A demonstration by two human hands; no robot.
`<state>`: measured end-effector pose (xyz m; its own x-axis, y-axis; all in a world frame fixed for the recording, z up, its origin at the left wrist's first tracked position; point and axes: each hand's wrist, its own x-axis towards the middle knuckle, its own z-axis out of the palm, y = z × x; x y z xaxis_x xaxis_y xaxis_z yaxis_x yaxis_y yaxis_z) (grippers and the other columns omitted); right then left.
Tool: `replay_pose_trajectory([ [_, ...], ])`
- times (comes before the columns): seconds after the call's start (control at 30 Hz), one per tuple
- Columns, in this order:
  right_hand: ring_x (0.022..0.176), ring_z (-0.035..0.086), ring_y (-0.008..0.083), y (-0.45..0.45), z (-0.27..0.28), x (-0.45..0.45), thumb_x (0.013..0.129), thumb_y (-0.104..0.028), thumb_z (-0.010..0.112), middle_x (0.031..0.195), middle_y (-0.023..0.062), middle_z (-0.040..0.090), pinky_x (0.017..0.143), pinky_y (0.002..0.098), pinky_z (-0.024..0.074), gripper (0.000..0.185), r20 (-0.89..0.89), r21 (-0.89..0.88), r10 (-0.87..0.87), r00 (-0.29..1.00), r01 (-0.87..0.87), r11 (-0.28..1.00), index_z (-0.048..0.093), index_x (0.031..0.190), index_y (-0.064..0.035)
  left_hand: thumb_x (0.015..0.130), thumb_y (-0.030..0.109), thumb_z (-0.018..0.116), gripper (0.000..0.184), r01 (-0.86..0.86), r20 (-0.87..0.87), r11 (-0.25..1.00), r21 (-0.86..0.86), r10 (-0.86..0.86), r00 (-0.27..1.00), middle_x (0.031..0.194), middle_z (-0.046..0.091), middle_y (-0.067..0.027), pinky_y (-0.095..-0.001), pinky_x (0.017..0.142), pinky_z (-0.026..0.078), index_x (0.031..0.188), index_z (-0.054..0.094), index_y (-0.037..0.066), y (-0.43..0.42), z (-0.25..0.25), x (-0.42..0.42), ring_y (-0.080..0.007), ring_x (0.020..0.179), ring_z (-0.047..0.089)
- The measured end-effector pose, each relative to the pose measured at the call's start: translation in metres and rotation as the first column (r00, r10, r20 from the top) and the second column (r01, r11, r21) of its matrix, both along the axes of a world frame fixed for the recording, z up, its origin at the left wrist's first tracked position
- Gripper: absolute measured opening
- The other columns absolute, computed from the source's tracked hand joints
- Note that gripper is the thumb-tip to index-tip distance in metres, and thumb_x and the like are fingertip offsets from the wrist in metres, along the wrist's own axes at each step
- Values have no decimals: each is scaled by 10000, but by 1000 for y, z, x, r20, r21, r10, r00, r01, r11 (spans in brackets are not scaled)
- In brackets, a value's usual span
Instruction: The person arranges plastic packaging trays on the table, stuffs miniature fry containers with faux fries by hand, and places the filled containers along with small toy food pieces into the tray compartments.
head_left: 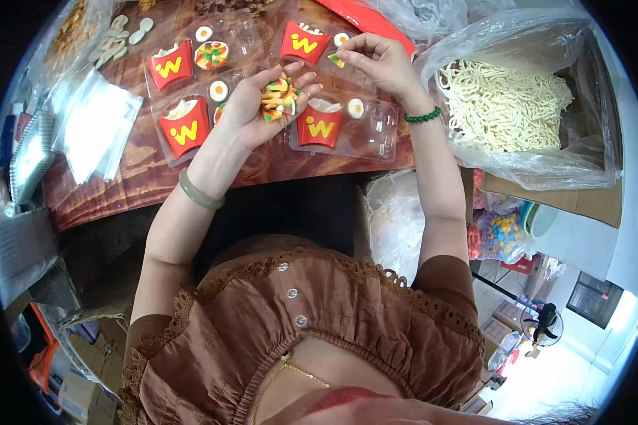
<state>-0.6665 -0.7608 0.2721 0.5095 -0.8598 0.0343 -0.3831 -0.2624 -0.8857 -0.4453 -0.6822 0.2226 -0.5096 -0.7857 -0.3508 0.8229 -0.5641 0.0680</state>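
Observation:
My left hand (259, 110) is turned palm up with its fingers spread, and a heap of small colourful wedge pieces (278, 98) rests on it. In my right hand (376, 60) a single colourful wedge piece (337, 61) is pinched, just below a fried-egg piece (341, 39). Clear plastic trays (383, 134) hold red fries boxes, such as the upper right one (305, 42) and the lower right one (319, 123). The upper left tray also has a round disc of colourful wedges (211, 55). Part of the lower left tray is hidden behind my left hand.
On the right, a plastic-lined carton (588, 202) holds many pale noodle-like strands (503, 106). Clear plastic bags (96, 134) lie at the table's left side, below pale flat pieces (113, 42). Red material (368, 20) lies at the back. The wooden table's front edge (262, 180) faces me.

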Motion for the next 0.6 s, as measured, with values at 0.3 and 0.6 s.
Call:
replay_pose_trajectory([
  [0.3,711,560,39,55,32,17,845,-116,648,827,5,603,630,184,451,134,-18,-122,-27,999,24,992,624,945,-30,961,207,429,305,234,32,970,-69,-232,972,1033,592,-195,-277,617,579,1116,473,-51,-9,9,-30,-311,919,629],
  [0.6,664,574,89,194,4,-170,895,-180,582,813,60,640,553,223,442,182,-297,633,-125,947,293,716,619,862,-5,972,190,376,364,200,-244,979,29,-188,952,1164,532,-231,-366,739,586,1182,392,-107,22,12,-30,-369,1026,583],
])
